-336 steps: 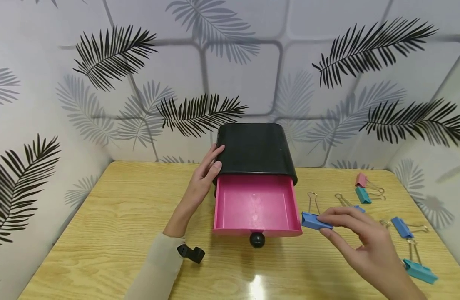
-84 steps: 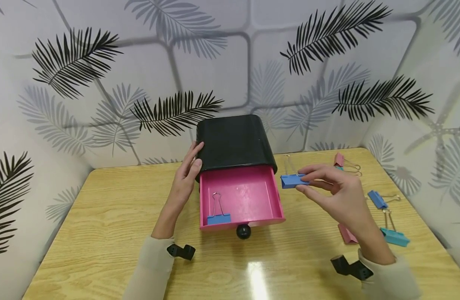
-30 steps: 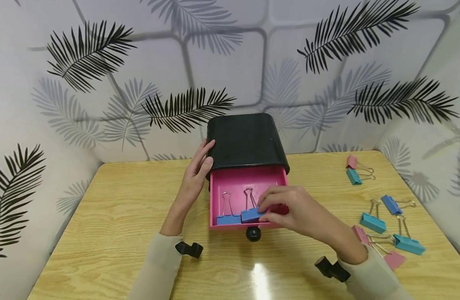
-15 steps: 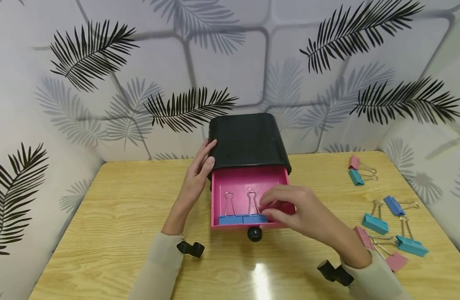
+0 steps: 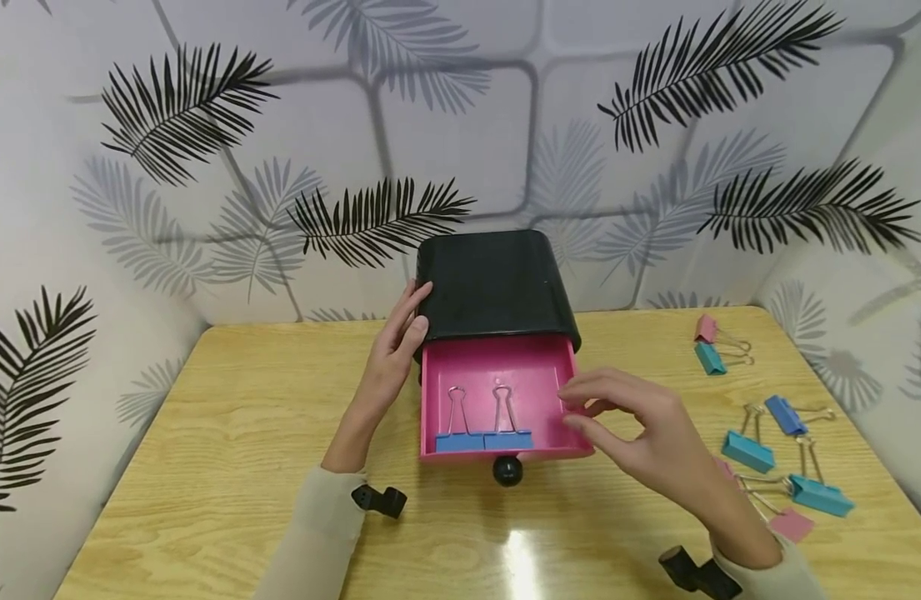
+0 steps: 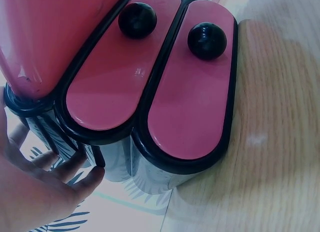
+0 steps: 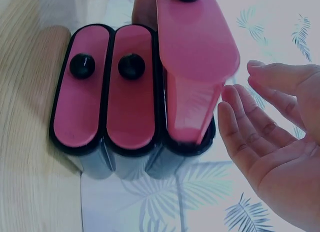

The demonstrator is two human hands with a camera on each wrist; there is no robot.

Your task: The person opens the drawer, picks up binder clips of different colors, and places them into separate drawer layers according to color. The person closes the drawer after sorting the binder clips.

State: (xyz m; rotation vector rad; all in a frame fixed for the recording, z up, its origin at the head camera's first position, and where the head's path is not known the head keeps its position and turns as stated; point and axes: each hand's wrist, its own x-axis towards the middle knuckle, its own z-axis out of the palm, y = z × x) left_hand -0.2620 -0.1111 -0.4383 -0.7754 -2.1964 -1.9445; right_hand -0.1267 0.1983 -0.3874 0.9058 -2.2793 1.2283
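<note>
A black cabinet (image 5: 498, 283) stands on the table with its pink top drawer (image 5: 498, 367) pulled out. Two blue binder clips, a left one (image 5: 460, 442) and a right one (image 5: 508, 440), sit side by side along the drawer's front wall, wire handles up. My left hand (image 5: 385, 358) rests against the cabinet's left side, thumb and fingertips at its edge; its fingers also show in the left wrist view (image 6: 45, 187). My right hand (image 5: 648, 425) hovers by the drawer's right edge, fingers apart and holding nothing, as the right wrist view confirms (image 7: 280, 137).
Loose binder clips lie on the right of the table: pink (image 5: 705, 328), teal (image 5: 710, 359), blue (image 5: 787, 414), and several more teal (image 5: 820, 495) and pink (image 5: 791, 525). Two pushed-in drawers, middle (image 6: 120, 67) and bottom (image 6: 192, 102), have black knobs. A patterned wall stands behind.
Both blue binder clips have gone into the drawer since the oldest frame. My right hand has let go of the second and drawn back rightward. The left hand stays on the cabinet.
</note>
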